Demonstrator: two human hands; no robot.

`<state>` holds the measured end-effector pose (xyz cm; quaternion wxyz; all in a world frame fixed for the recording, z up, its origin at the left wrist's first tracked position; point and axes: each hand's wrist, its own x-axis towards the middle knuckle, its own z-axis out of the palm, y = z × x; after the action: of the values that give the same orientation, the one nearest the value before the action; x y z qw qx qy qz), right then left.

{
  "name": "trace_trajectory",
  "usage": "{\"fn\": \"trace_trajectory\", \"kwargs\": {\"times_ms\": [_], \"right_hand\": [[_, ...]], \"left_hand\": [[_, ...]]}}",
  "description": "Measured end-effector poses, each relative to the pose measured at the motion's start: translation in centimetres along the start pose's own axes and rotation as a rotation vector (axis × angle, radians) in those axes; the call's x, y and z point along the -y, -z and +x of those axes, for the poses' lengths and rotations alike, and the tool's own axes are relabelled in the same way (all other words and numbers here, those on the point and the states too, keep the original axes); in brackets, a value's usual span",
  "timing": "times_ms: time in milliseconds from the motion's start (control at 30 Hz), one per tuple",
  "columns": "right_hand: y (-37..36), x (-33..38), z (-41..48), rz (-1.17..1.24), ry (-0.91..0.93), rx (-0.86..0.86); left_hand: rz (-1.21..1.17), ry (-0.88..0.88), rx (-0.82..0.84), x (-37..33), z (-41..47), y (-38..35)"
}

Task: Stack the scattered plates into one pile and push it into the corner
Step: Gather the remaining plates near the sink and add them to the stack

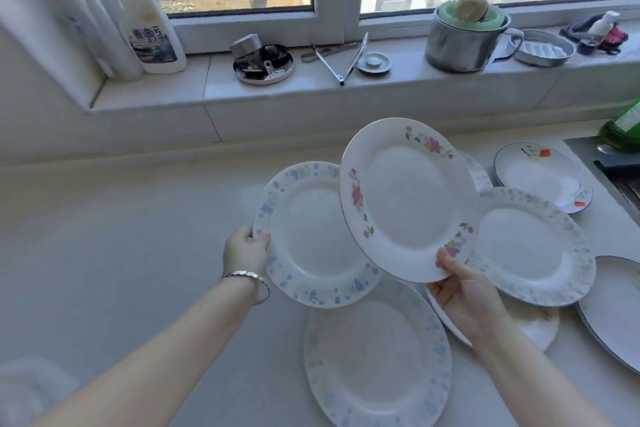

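My left hand (pixel 246 250) grips the left rim of a blue-flowered plate (pixel 313 239), held above the counter. My right hand (pixel 462 291) holds a pink-flowered plate (pixel 407 198) by its lower rim, tilted and overlapping the blue one's right edge. Lying on the counter are a pale blue plate (pixel 375 357) in front, a grey-blue rimmed plate (pixel 530 250) to the right, a plate with an orange flower (pixel 542 177) behind it, a dark-rimmed plate (pixel 613 308) at the right edge, and a plate (pixel 533 326) partly hidden under my right hand.
The light counter (pixel 121 236) stretches left toward the wall corner. The windowsill (pixel 311 87) carries a cleaner bottle (pixel 149 35), a round lid, tongs (pixel 346 59), a steel mug (pixel 460 42) and a soap dish. A sink edge (pixel 616 177) and a green bottle sit far right.
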<state>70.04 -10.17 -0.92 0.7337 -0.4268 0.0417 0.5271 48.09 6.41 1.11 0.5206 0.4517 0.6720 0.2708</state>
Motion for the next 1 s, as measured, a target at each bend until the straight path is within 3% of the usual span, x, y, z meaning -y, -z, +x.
{"fn": "trace_trajectory", "kwargs": {"times_ms": [200, 567, 767, 1000], "right_hand": [[-5.8, -7.6, -1.8, -0.047, -0.149, 0.125], [-18.6, -25.5, -6.2, -0.334, -0.418, 0.343], [-21.5, -31.2, -8.0, -0.408, -0.477, 0.421], [-23.0, -32.5, -8.0, -0.493, -0.499, 0.466]], "left_hand": [[0.046, -0.064, -0.233, 2.8, -1.6, 16.8], [-0.224, 0.177, -0.52, 15.5, -6.5, 43.9], [-0.372, 0.291, -0.517, 21.4, -7.7, 48.8], [-0.478, 0.361, -0.437, 24.0, -7.0, 46.7]]}}
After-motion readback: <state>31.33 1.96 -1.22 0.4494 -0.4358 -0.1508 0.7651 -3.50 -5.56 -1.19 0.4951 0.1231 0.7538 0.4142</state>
